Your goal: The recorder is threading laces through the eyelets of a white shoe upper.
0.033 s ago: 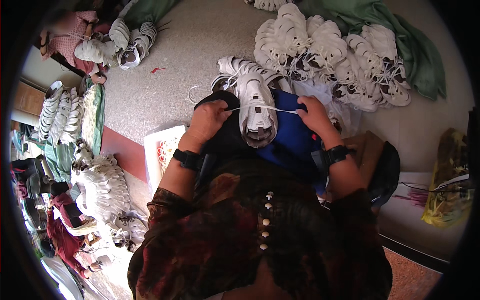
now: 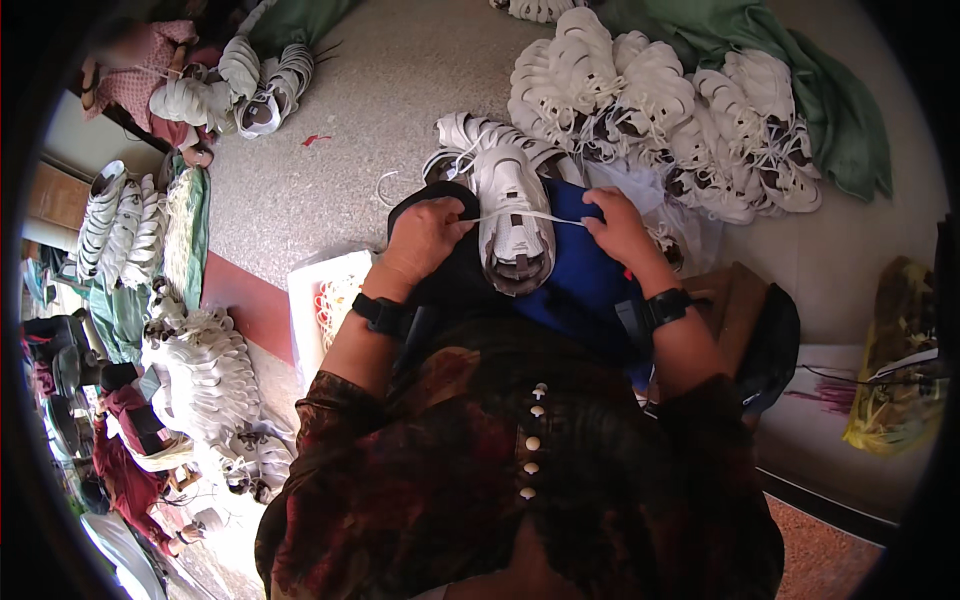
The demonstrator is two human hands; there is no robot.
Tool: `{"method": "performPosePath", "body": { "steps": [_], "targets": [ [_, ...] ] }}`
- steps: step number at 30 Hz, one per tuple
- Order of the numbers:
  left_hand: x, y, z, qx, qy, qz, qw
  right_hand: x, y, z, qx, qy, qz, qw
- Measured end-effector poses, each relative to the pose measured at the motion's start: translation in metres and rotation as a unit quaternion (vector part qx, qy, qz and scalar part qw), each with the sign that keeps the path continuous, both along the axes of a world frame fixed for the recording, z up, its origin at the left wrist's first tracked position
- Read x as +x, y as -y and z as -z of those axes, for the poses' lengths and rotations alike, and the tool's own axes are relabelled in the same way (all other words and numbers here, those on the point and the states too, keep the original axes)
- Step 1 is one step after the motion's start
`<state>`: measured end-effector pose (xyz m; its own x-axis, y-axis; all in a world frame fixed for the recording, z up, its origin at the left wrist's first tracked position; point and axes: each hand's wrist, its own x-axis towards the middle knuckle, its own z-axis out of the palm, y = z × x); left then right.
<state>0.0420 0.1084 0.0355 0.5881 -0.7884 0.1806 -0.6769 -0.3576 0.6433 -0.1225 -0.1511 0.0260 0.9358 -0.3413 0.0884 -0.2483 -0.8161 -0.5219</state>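
Observation:
A white shoe upper [image 2: 514,200] with a brown heel edge rests on my lap, its heel end toward me. Across its middle runs a white shoelace [image 2: 540,215], stretched from hand to hand. The fingers of my left hand [image 2: 428,232] are closed around the lace's left end, beside a black cloth on my knee. On the other side, my right hand [image 2: 618,228] pinches the right end over a blue cloth [image 2: 566,250]. More white shoe uppers [image 2: 462,130] lie just beyond the one on my lap.
A large heap of white shoe uppers [image 2: 620,90] lies at the far right by a green cloth [image 2: 830,110]. To my left stand a white box of laces [image 2: 330,300] and piled uppers [image 2: 210,370]. Other people sit at the left. A yellow bag [image 2: 890,380] is at the right.
Both hands have come slightly inward, toward the shoe upper. The lace is still held between them, and the upper has stayed in place.

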Motion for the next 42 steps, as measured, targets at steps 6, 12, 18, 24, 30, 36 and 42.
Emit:
{"method": "performPosePath", "body": {
  "steps": [6,12,18,24,30,36,42],
  "targets": [
    [-0.006,0.048,0.012,0.068,0.007,0.026,0.997,0.044,-0.041,0.010,0.017,0.013,-0.108,0.994],
    [0.014,0.078,0.033,0.046,-0.279,0.021,0.959,0.046,-0.049,0.004,-0.059,-0.002,-0.101,0.993],
    [0.007,0.094,0.014,0.104,0.107,-0.042,0.988,0.043,-0.052,-0.007,-0.127,0.000,-0.105,0.986],
    [0.009,0.061,0.011,-0.003,0.178,0.028,0.984,0.042,-0.047,-0.010,-0.188,-0.023,-0.131,0.973],
    [-0.003,0.019,0.003,0.040,0.036,0.050,0.997,0.031,-0.055,-0.006,-0.114,0.003,-0.127,0.985],
    [-0.036,0.036,0.021,0.110,0.188,0.040,0.975,0.038,-0.069,0.018,-0.093,-0.062,-0.048,0.993],
    [-0.026,0.047,0.019,0.089,0.222,0.070,0.969,0.042,-0.061,0.029,-0.056,-0.069,-0.017,0.996]
  ]
}}
